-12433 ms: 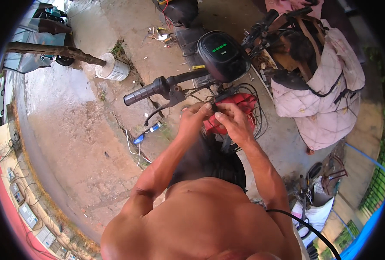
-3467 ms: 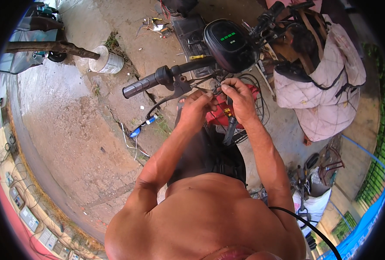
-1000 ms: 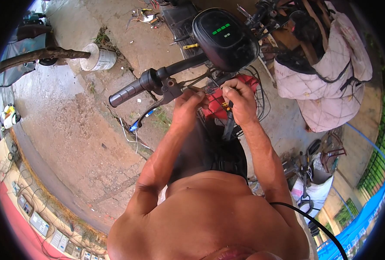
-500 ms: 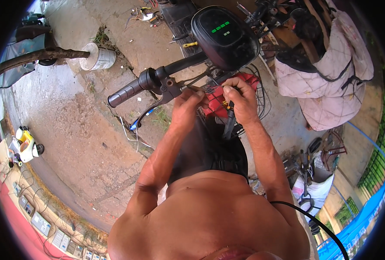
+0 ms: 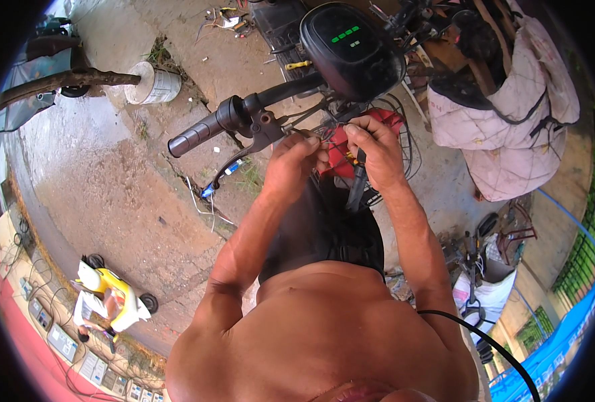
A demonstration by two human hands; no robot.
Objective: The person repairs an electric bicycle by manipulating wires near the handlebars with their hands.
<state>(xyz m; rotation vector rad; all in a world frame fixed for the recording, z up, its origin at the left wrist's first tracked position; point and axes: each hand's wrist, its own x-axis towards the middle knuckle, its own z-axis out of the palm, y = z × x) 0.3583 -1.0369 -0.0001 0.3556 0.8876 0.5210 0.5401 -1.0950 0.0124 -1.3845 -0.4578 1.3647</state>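
In front of my body are the handlebar of an electric bike, with its black grip and brake lever. My left hand is closed beside the lever's base, fingertips pinching a thin wire. To its right, my right hand is also closed in a pinch, at the other end of this short stretch of wire. A dark handle-like piece shows under my right palm; whether I hold it is unclear. Beneath the hands lies a red piece among black cables.
Beyond the handlebar sits a black display housing with green lights. A quilted pale cover hangs at right. A white bucket with a wooden pole stands far left. A yellow and white scooter with a rider is on the road at lower left.
The scooter has come further into view, moving right and nearer. My hands stay close together, with small finger shifts at the wire. The handlebar sits slightly differently in view.
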